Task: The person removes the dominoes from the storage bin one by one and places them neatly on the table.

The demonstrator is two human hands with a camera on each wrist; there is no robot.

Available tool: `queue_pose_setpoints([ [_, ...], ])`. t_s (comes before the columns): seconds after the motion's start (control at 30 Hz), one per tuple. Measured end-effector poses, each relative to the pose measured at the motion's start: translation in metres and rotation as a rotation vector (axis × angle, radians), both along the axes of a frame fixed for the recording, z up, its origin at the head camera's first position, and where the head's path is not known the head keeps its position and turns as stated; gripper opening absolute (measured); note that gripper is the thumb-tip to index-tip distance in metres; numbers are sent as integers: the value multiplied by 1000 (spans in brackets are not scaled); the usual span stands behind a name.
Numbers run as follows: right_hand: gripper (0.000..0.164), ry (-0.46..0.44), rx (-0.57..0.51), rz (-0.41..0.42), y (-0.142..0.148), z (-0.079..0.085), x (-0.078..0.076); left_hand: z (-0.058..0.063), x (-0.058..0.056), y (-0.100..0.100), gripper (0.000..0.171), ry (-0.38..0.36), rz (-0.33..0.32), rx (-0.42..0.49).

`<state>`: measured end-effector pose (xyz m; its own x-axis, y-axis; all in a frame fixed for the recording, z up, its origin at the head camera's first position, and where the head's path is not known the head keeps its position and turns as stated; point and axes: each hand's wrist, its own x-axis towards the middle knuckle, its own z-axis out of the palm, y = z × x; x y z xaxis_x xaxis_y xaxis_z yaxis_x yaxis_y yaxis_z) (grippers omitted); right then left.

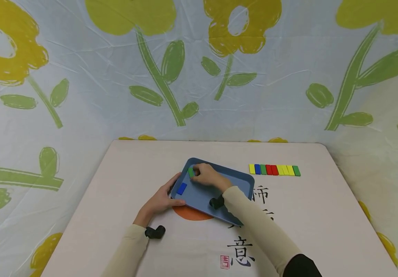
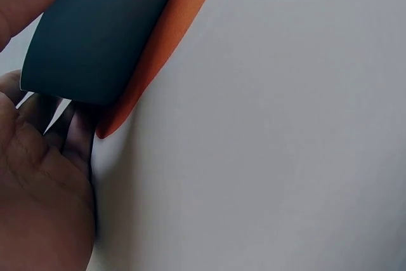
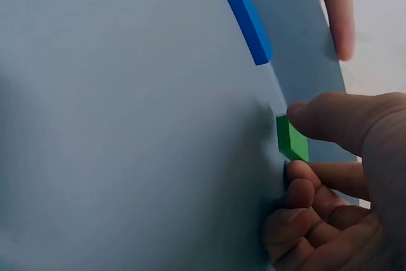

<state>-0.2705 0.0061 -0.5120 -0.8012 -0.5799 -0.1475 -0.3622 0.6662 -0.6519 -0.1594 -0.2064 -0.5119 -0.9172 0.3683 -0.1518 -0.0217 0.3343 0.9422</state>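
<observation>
A blue-grey tray lies at a slant on the table. My left hand grips its left end, thumb along the near rim and fingers at the side; in the left wrist view, those fingers reach beneath the tray corner. Inside the tray's left end, my right hand pinches a small green block between thumb and fingers, close to the tray wall. A blue block lies in the tray nearer the left hand, apart from the green one, also seen in the right wrist view.
Behind the tray's right end, a row of several coloured blocks in yellow, blue, green and red lies on the table. An orange printed shape and black characters mark the tabletop. A flowered cloth hangs behind.
</observation>
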Motion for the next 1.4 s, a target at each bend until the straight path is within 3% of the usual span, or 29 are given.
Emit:
queue_pose_setpoints([
  [0.37,51,64,12,-10,-5,-2,-2,-1,0,0,99,9,-5,9],
  [0.63,50,72,43,-26,-7,-1,0,-23,-7,-3,101,-4,18,-15],
  [0.83,51,81,36,0,0,4,2,-28,-8,-5,100,9,24,-20],
  [1.17,51,75,-11,-7,41,22,10,-30,-8,-5,101,58,-2,-57],
  [1.4,52,70,-70,-39,85,35,9,-27,-7,-5,100,38,18,-66],
])
